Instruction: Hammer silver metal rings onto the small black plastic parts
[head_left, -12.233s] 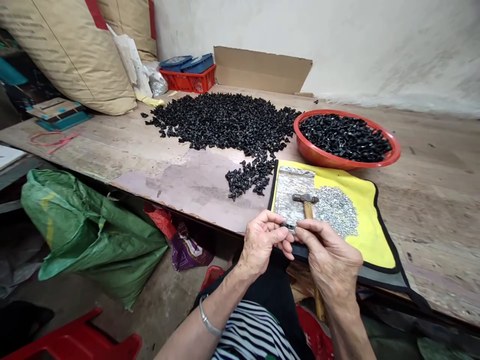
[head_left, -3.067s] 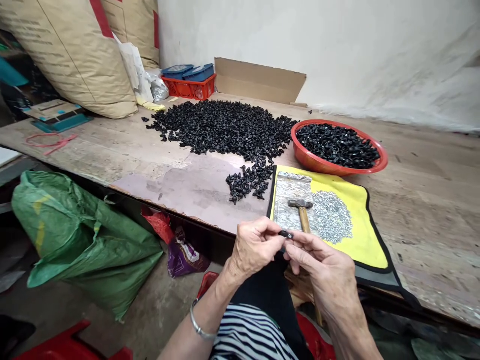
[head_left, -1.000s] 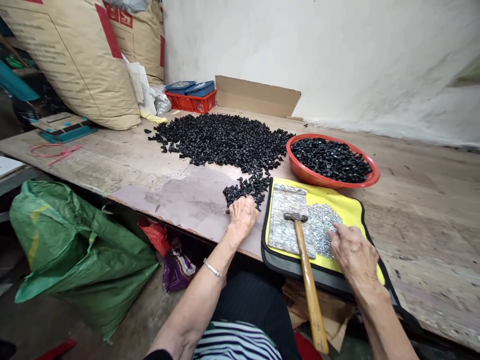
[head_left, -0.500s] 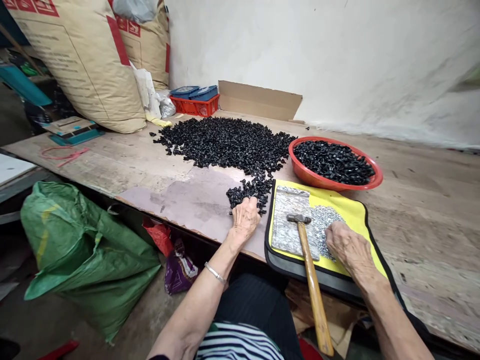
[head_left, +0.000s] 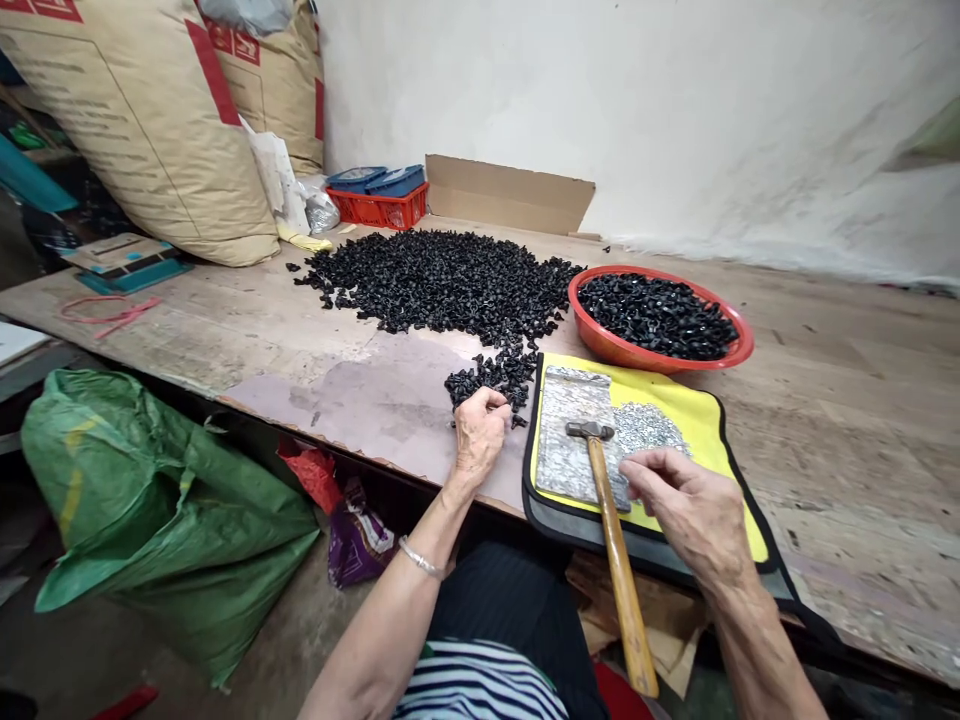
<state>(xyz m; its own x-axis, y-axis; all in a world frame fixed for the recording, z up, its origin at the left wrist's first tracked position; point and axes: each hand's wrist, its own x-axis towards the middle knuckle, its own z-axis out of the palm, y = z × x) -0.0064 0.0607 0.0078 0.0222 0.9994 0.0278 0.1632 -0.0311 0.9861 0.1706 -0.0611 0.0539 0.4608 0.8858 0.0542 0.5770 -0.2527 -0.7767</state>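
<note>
My left hand (head_left: 481, 432) is closed at the near edge of a small cluster of black plastic pieces (head_left: 491, 375); whatever its fingers hold is hidden. My right hand (head_left: 690, 505) has thumb and forefinger pinched together over the near right corner of a worn metal plate (head_left: 574, 400); anything in the pinch is too small to make out. Beside the plate a pile of tiny silvery metal parts (head_left: 651, 428) lies on a yellow mat (head_left: 701, 400) with black edging. A hammer (head_left: 615, 560) rests with its head on the plate, its wooden handle jutting past the table edge.
A large heap of black pieces (head_left: 450, 280) spreads behind my left hand. An orange-red basin (head_left: 739, 350) full of them stands behind the mat. Big paper sacks (head_left: 142, 130) and a red basket (head_left: 379, 208) stand back left; a green sack (head_left: 165, 500) is on the floor.
My right hand has moved from the silvery pile toward the plate, its fingers now pinched. My left hand stays closed by the black pieces, slightly turned. The view has shifted a little.
</note>
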